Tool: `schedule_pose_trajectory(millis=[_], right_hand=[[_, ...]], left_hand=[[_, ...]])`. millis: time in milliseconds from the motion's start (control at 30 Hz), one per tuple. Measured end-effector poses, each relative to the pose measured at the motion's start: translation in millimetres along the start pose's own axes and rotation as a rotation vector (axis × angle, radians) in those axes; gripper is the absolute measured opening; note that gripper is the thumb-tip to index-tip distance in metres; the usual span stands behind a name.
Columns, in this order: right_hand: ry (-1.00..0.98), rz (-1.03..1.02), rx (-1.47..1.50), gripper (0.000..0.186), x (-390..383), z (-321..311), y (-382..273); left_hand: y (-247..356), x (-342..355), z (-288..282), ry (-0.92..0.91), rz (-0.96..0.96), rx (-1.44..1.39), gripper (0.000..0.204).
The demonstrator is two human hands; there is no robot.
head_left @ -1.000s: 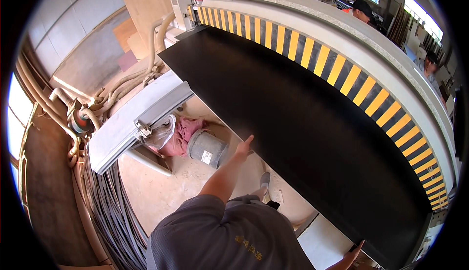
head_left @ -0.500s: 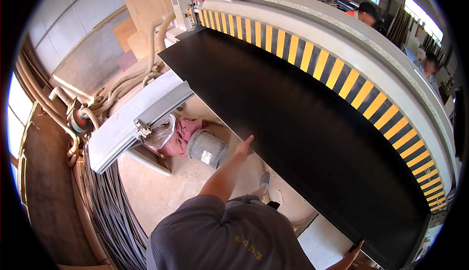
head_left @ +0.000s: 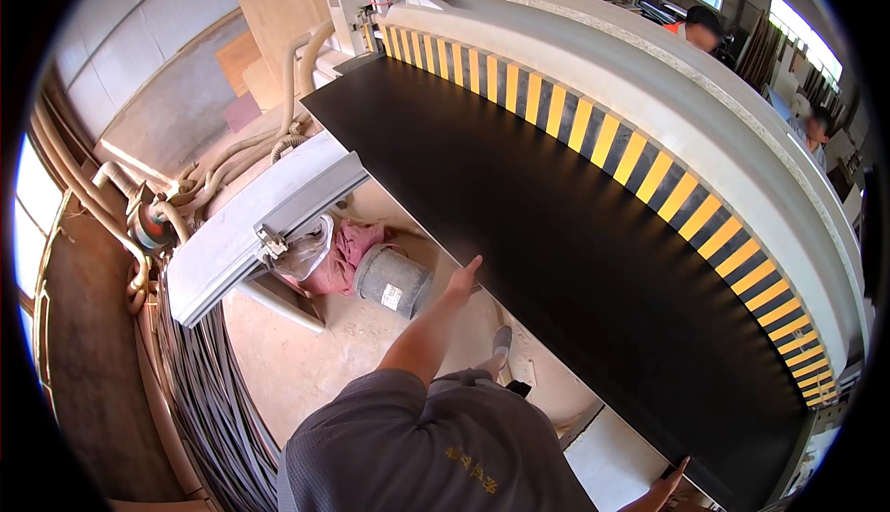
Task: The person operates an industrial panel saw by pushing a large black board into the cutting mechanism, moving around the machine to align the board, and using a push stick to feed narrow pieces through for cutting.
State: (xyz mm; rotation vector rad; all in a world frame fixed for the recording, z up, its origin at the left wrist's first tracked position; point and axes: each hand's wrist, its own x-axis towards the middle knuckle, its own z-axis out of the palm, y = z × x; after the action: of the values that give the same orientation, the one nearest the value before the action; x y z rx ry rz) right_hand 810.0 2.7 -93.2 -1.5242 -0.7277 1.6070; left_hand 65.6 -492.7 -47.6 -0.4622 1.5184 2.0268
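Observation:
A long black panel (head_left: pixel 547 262) lies flat in front of me, running from the far left to the near right. My left hand (head_left: pixel 464 280) holds its near edge around the middle, the thumb on top and the other fingers hidden below. Farther right, my right hand (head_left: pixel 669 488) grips the same edge close to the panel's right end; only part of it shows. The panel's far side meets a strip with yellow and black stripes (head_left: pixel 607 137) on a large pale machine beam (head_left: pixel 593 58).
At left a pale support arm with a metal rail (head_left: pixel 269 225) juts toward me. Below it are a grey bucket (head_left: pixel 393 280) and pink cloth (head_left: pixel 345 257). Hoses (head_left: pixel 241 155) and dark strips (head_left: pixel 218 378) lie on the left. Two people (head_left: pixel 697 30) are beyond the machine.
The striped strip and its beam have moved down toward the panel, covering a little more of its far side at the right. Both hands and the panel look unmoved.

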Motion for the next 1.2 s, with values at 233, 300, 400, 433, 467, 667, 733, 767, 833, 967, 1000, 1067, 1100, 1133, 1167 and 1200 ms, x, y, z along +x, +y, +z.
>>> schedule_pose_trajectory(millis=[233,300,400,433,467,667,733,767,833,967,1000,1067,1100,1133,1167,1200], right_hand=[[-0.023,-0.019,0.001,0.100,-0.2,-9.1,-6.1],[-0.028,-0.015,0.011,0.100,-4.3,-6.3,-5.4],[-0.023,-0.012,0.001,0.101,-10.6,-0.5,-4.1],[-0.010,-0.017,-0.022,0.101,-11.5,0.6,-5.1],[-0.011,-0.017,-0.023,0.101,-12.2,2.7,-4.2],[0.026,-0.073,-0.012,0.099,-14.0,1.9,-0.5],[-0.044,-0.026,0.034,0.097,-10.7,-2.7,-3.6],[-0.044,-0.026,0.034,0.097,-8.7,-4.1,-3.7],[-0.069,-0.026,0.047,0.097,-4.1,-8.6,-3.9],[-0.070,-0.023,0.037,0.097,1.1,-13.3,-2.9],[-0.045,-0.001,0.035,0.098,1.9,-12.7,-2.3],[-0.017,0.019,0.035,0.099,0.4,-14.0,0.0],[0.005,-0.005,0.021,0.099,-0.8,-8.1,4.5],[0.027,-0.029,0.007,0.100,-1.9,-2.5,7.8],[0.021,-0.024,0.007,0.100,-2.7,2.6,9.7],[0.026,-0.034,-0.003,0.100,-3.1,-1.8,7.9]], left_hand=[[-5.7,1.9,2.1,-0.037,0.034,0.002,0.058],[-5.2,4.3,1.4,-0.013,-0.003,0.003,0.049],[-6.5,5.3,-0.4,-0.024,0.042,0.001,0.056],[-6.9,4.9,-0.7,-0.023,0.042,-0.001,0.056],[-7.2,4.4,-1.2,-0.021,0.044,-0.005,0.056],[-5.5,-0.8,2.2,-0.023,0.050,-0.005,0.054],[-5.5,-1.1,2.6,-0.026,0.054,-0.005,0.053],[-5.5,-1.3,2.7,-0.021,0.057,-0.004,0.054],[-5.8,-2.1,3.7,-0.019,0.058,-0.006,0.054],[-5.8,-3.1,3.9,-0.024,0.049,-0.012,0.056],[-5.2,-3.7,4.6,-0.026,0.044,-0.010,0.056],[-5.3,-4.7,7.1,-0.030,0.045,-0.011,0.056],[-4.6,-5.3,4.9,-0.025,0.052,-0.014,0.056],[-3.6,-5.8,2.6,-0.019,0.057,-0.014,0.056],[-2.4,-6.3,0.3,-0.011,0.057,-0.010,0.056],[-3.5,-5.9,2.2,-0.014,0.048,-0.009,0.056]])
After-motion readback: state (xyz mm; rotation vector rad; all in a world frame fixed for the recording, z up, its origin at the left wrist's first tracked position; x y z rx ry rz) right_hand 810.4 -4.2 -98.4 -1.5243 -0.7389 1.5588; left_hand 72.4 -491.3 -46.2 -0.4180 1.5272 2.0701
